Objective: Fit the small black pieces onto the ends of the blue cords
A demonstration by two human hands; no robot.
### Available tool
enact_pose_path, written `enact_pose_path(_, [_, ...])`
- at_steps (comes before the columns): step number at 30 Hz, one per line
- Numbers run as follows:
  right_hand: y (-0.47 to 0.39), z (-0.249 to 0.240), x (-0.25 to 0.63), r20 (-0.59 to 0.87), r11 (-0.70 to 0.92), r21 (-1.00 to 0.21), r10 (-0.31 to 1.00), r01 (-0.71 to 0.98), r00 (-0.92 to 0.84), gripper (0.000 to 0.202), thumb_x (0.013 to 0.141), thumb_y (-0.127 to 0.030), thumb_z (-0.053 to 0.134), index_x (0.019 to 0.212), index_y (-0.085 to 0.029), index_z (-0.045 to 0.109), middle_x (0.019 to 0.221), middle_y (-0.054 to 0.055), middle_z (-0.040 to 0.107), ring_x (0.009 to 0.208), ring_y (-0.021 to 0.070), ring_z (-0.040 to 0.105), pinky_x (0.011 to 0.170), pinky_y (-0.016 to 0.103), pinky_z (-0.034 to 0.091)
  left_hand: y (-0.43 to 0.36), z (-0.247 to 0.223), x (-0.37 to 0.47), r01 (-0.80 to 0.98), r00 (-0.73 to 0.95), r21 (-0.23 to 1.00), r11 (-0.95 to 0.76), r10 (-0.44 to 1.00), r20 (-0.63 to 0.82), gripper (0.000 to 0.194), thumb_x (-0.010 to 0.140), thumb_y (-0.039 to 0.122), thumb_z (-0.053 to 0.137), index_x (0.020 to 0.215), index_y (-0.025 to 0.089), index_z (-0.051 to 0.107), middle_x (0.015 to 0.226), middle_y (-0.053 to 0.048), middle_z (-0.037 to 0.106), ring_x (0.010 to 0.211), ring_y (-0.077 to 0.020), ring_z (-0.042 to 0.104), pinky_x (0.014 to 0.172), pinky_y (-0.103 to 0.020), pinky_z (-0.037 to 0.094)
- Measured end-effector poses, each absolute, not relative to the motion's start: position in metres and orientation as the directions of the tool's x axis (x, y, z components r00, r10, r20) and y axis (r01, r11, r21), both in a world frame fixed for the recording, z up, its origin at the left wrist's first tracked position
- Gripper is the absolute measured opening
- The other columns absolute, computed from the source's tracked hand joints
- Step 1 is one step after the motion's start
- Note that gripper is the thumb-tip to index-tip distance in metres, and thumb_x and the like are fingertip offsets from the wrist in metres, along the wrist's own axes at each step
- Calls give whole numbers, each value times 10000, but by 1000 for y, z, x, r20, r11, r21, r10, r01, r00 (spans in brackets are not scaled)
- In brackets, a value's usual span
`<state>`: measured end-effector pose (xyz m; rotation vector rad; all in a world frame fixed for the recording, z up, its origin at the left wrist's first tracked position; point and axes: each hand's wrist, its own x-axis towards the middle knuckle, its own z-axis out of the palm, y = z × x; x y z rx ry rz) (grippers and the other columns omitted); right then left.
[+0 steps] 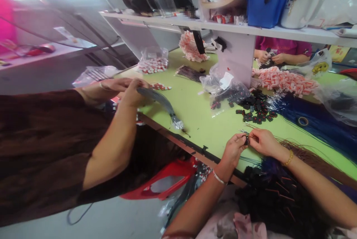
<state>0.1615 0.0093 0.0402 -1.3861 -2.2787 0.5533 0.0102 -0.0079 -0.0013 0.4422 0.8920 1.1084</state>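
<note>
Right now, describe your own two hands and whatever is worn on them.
The left hand has a thin, pale, silvery bangle at its wrist. The right hand has a yellow bracelet, seemingly beaded, at its wrist. Neither wears a glove, and no sleeve covers either forearm where it shows.

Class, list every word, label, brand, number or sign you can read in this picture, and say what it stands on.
"13": on the white container on the shelf.
"14": on the same container, below it.
Too small or blurred to read: red marks on the black connectors, print on the yellow packet.
I can read no words or brands.
</note>
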Motion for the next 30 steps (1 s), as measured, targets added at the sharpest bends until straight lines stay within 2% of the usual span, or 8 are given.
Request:
enact_pose_path(9, [9,39,163,91,363,-591,917,720,-388,138,792,-218,507,677,-165,563,614,-6,565,542,103,445,537,216,286,-8,2,13,-486,123,790,373,924,-361,323,575,308,800,788,133,631,759,-28,618,656,-106,550,617,-231,428])
enact_pose_path(13, [26,56,181,50,318,-720,910,617,-411,217,838,-284,465,719,-153,590,633,-10,578,572,103,465,553,208,329,-32,29,22,-268,27,955,124,992,-121,241,728,332,691,912,181,654,812,-52,639,732,-153,575,665,-270,461])
enact_pose_path(15, [33,66,180,4,288,-759,899,583,-438,209,817,-296,491,730,-142,603,648,-8,588,583,100,475,554,203,344,-50,48,33,-94,147,991,-96,983,109,220,793,330,626,966,203,677,926,-87,661,875,-201,592,803,-326,469])
enact_pose_path(17, [34,71,168,-93,259,-798,839,544,-536,178,784,-280,523,735,-136,615,653,-10,596,577,96,482,550,198,358,-67,63,46,-18,441,945,-325,846,299,291,821,356,592,1056,205,675,983,-112,675,923,-228,599,861,-359,463])
enact_pose_path(19, [29,70,148,-213,236,-818,723,524,-658,135,757,-247,547,725,-138,620,642,-14,598,562,91,487,546,194,369,-79,70,59,-80,672,877,-474,625,398,404,772,426,644,1095,186,664,972,-126,687,903,-242,621,855,-357,477])
enact_pose_path(21, [19,66,128,-278,290,-767,653,572,-704,77,730,-213,580,716,-148,621,635,-18,597,563,92,493,548,197,367,-85,70,66,-109,750,837,-537,508,424,480,708,484,691,1078,180,667,965,-136,693,903,-259,630,856,-359,484])
enact_pose_path(26, [-2,44,107,-135,518,-526,732,675,-667,120,734,-198,614,851,-185,632,781,33,630,708,156,546,644,269,403,-89,67,50,-92,723,811,-578,521,454,406,718,452,690,1036,198,681,999,-149,684,922,-281,629,848,-386,488])
enact_pose_path(30, [-10,23,104,82,436,-698,837,568,-541,157,760,-261,639,917,-261,641,824,43,618,769,191,564,718,332,455,-76,80,21,-23,587,838,-545,671,453,261,841,272,550,1054,192,678,1035,-150,672,991,-271,609,913,-421,452])
